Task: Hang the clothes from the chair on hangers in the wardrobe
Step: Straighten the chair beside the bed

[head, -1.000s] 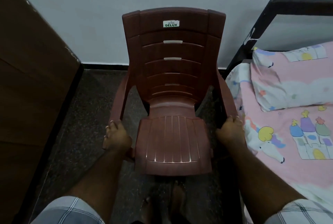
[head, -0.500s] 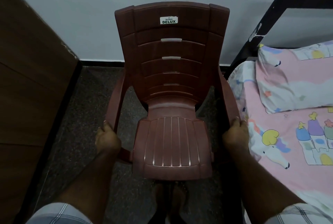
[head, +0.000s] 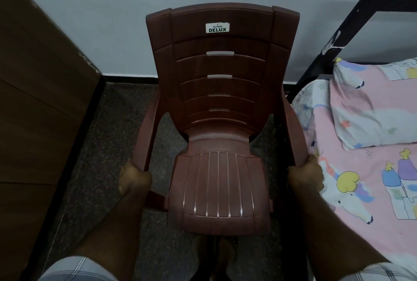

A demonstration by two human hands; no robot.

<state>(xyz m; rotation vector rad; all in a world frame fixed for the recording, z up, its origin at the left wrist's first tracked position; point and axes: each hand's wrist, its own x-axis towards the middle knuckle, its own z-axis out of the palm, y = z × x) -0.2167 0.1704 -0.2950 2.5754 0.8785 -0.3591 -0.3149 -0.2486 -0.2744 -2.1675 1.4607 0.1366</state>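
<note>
A dark red plastic chair (head: 222, 127) with a "DELUX" sticker stands in front of me, facing me, its back near the white wall. Its seat is bare; no clothes show on it. My left hand (head: 134, 178) grips the front end of the chair's left armrest. My right hand (head: 306, 175) grips the front end of the right armrest. A brown wooden wardrobe (head: 38, 104) side fills the left of the view. No hangers are in view.
A bed (head: 372, 167) with a pink cartoon-print sheet, a matching pillow (head: 374, 104) and a black metal frame (head: 327, 43) stands close against the chair's right side. Dark speckled floor (head: 108, 145) runs between wardrobe and chair. My bare feet show under the seat's front edge.
The chair has shifted slightly toward me and sits lower and larger in view. Both hands have stayed gripping the armrest ends.
</note>
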